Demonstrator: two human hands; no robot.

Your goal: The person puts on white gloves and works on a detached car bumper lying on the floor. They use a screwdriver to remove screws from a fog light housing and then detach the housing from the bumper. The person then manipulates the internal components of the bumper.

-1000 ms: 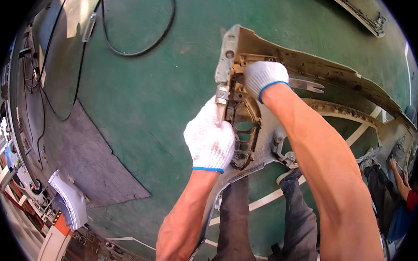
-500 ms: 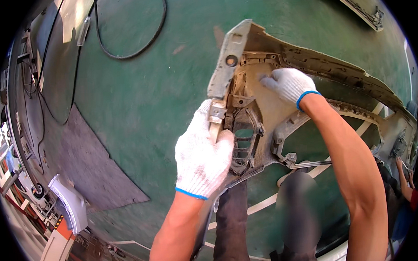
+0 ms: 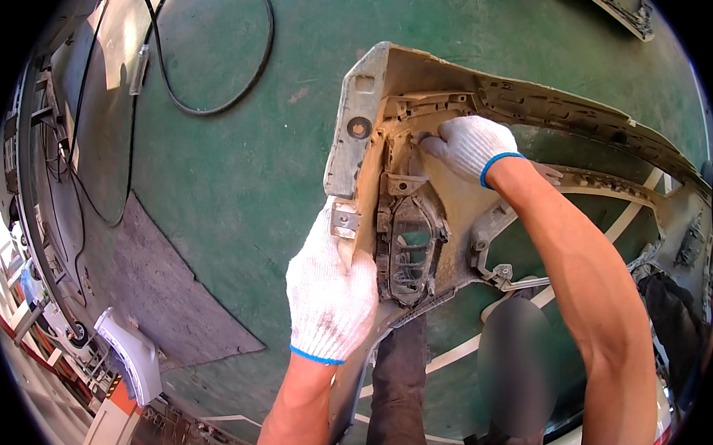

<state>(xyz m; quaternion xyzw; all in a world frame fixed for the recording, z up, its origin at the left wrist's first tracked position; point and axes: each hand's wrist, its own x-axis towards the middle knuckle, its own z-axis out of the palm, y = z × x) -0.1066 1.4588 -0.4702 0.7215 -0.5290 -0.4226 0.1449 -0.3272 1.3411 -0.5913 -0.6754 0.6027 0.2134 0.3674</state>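
A large car bumper cover [image 3: 469,210] is held in front of me with its dusty, tan inner side showing. My left hand [image 3: 332,307], in a white knitted glove with a blue cuff, is wrapped round its left edge by a small metal clip. A black vent grille [image 3: 412,256] sits in the bumper just right of that hand. My right hand [image 3: 474,144], gloved the same way, is closed, with its darkened fingertips against the inner surface near the upper corner. Whether anything is pinched in those fingers cannot be seen.
A black hose [image 3: 208,112] loops over the green floor [image 3: 220,197] at the upper left. A grey sheet [image 3: 181,298] lies on the left, near a silver body panel [image 3: 133,355]. Another part [image 3: 611,6] lies at the far right. Someone's dark trousers [image 3: 672,312] show beyond the bumper's right end.
The bumper's upper left corner and my left hand have shifted left and slightly down. My right hand has moved left, closer to the corner's inner edge.
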